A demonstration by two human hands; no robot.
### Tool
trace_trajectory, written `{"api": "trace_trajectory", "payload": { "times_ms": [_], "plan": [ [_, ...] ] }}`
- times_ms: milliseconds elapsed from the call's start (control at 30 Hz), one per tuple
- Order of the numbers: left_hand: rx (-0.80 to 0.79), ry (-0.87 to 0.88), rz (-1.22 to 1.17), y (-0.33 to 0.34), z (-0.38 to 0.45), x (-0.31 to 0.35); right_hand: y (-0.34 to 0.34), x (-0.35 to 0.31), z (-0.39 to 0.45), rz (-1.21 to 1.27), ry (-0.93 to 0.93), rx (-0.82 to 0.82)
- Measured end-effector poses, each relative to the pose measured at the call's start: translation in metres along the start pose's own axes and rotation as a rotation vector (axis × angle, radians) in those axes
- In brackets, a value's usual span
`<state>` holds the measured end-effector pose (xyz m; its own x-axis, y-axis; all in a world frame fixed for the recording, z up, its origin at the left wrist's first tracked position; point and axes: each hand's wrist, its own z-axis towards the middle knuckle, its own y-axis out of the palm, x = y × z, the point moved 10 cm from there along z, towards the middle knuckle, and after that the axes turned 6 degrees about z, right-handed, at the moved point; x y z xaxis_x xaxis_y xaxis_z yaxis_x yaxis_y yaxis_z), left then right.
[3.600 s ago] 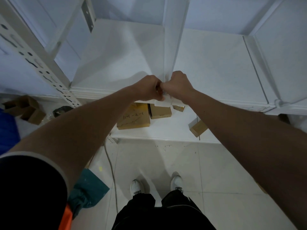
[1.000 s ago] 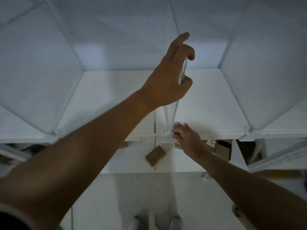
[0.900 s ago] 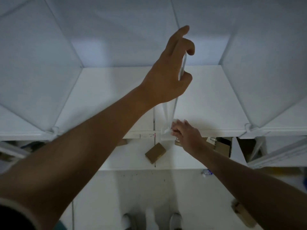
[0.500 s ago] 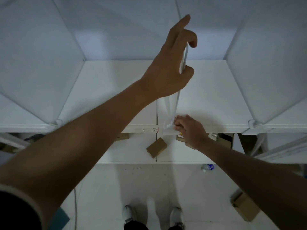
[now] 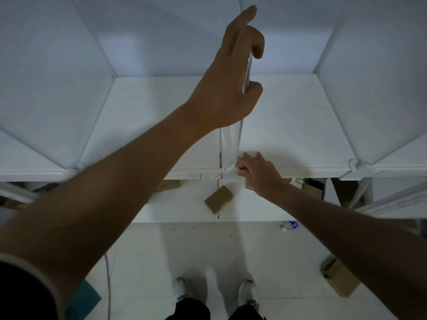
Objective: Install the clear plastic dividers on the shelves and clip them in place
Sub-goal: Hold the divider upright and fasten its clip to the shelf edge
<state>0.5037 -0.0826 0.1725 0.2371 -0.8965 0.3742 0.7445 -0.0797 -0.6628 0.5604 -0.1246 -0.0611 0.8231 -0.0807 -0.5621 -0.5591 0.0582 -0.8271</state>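
A clear plastic divider point(image 5: 231, 144) stands upright on the white shelf point(image 5: 288, 125), running from its front edge toward the back. My left hand point(image 5: 233, 75) grips the divider's upper front edge between thumb and curled fingers, with the index finger pointing up. My right hand point(image 5: 256, 172) is at the shelf's front lip, its fingers pinching the small clear clip point(image 5: 231, 174) at the divider's foot. The clip is partly hidden by my fingers.
Installed dividers stand at the left point(image 5: 57, 88) and right point(image 5: 369, 88), each with a clip at the shelf lip. A lower shelf holds brown cardboard boxes point(image 5: 218, 199). A water bottle point(image 5: 288, 225) and another box point(image 5: 339, 280) lie on the tiled floor.
Since 3.6 s ago my left hand rose from the shelf lip to the divider's upper edge. Over the last second both hands keep their grips; the view tilted slightly.
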Motion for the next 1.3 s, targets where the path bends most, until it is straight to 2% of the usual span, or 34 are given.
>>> {"api": "trace_trajectory", "payload": {
  "times_ms": [100, 200, 367, 733, 900, 1000, 1067, 1133, 1300],
  "plan": [
    [0.019, -0.013, 0.007, -0.006, -0.003, -0.003, 0.003, -0.004, 0.002, -0.006, 0.016, -0.001],
    [-0.006, -0.070, -0.112, 0.007, -0.011, -0.003, 0.001, -0.009, 0.001, -0.015, 0.027, 0.013],
    [-0.130, -0.374, -0.119, 0.048, -0.045, -0.033, -0.004, -0.015, -0.001, -0.042, 0.009, 0.007],
    [-0.231, -0.446, -0.081, 0.059, -0.056, -0.047, 0.006, -0.004, 0.006, 0.004, 0.016, -0.006],
    [-0.203, -0.434, -0.081, 0.051, -0.053, -0.046, 0.013, -0.007, 0.015, 0.017, -0.012, -0.012],
    [-0.112, -0.627, -0.097, 0.034, -0.070, -0.079, 0.034, -0.027, 0.026, 0.039, -0.090, -0.017],
    [-0.116, -0.685, -0.116, 0.028, -0.080, -0.092, 0.043, -0.031, 0.030, 0.032, -0.102, -0.048],
    [-0.159, -0.641, -0.129, 0.027, -0.080, -0.087, 0.044, -0.029, 0.029, 0.026, -0.098, -0.065],
    [-0.209, -0.612, -0.153, 0.027, -0.077, -0.085, 0.041, -0.034, 0.032, 0.019, -0.063, 0.049]
  ]
}}
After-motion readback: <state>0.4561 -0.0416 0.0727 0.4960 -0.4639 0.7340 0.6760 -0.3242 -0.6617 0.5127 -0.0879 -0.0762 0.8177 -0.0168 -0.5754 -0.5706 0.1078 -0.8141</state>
